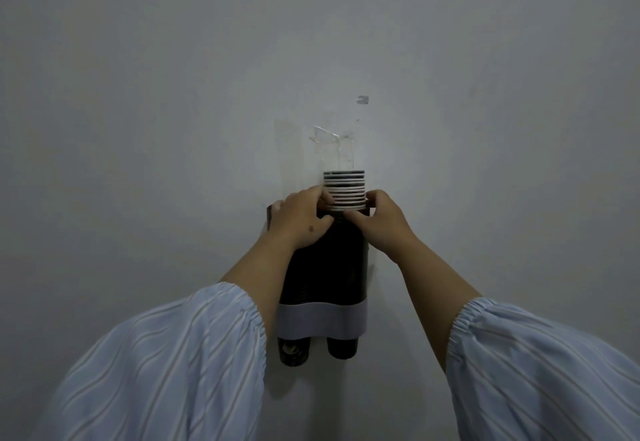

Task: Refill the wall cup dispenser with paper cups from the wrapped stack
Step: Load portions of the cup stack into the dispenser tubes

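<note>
A dark wall cup dispenser point(325, 267) with a pale band near its bottom hangs on the wall. A stack of paper cups point(344, 191) with white rims sticks up out of its right tube. A clear plastic wrapper point(334, 149) rises loosely above the stack. My left hand point(299, 220) grips the stack's left side at the dispenser's top. My right hand point(379, 220) grips the right side, fingers curled round the rims. Dark cup bottoms point(341, 347) poke out below the band.
A plain grey wall point(173, 94) fills the view, with a small mark or tape scrap point(362, 99) above the dispenser. My striped sleeves point(166, 371) cover the lower corners.
</note>
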`<action>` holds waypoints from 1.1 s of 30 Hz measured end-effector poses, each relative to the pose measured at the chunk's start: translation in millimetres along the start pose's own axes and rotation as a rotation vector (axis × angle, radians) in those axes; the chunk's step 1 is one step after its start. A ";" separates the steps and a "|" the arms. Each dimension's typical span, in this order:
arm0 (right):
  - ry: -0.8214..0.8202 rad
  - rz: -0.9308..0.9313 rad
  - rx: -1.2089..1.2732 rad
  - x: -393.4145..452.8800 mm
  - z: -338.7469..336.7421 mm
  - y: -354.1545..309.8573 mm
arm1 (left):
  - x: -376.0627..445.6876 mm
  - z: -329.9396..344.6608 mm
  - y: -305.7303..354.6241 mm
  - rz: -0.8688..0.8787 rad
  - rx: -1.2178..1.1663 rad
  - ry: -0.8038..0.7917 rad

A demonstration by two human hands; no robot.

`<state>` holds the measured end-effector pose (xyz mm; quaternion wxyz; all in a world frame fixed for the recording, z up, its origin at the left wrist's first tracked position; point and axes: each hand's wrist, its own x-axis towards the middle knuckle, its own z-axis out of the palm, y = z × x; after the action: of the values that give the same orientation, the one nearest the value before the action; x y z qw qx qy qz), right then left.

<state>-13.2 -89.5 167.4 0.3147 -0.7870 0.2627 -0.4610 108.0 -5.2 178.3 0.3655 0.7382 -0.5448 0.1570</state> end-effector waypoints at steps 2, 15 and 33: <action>0.017 -0.010 -0.032 -0.9 0.2 1.8 | -0.1 2.6 -2.3 0.029 0.049 0.013; -0.021 -0.161 -0.385 -4.0 -4.9 9.4 | -6.8 5.2 -0.4 0.103 0.220 -0.035; -0.084 -0.178 -0.322 -47.2 -5.4 20.0 | -71.8 46.2 -10.6 0.130 0.070 0.353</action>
<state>-41.1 -70.9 128.2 0.1533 -0.8659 0.2490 -0.4059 84.4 13.0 97.6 0.4185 0.6747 -0.5131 0.3261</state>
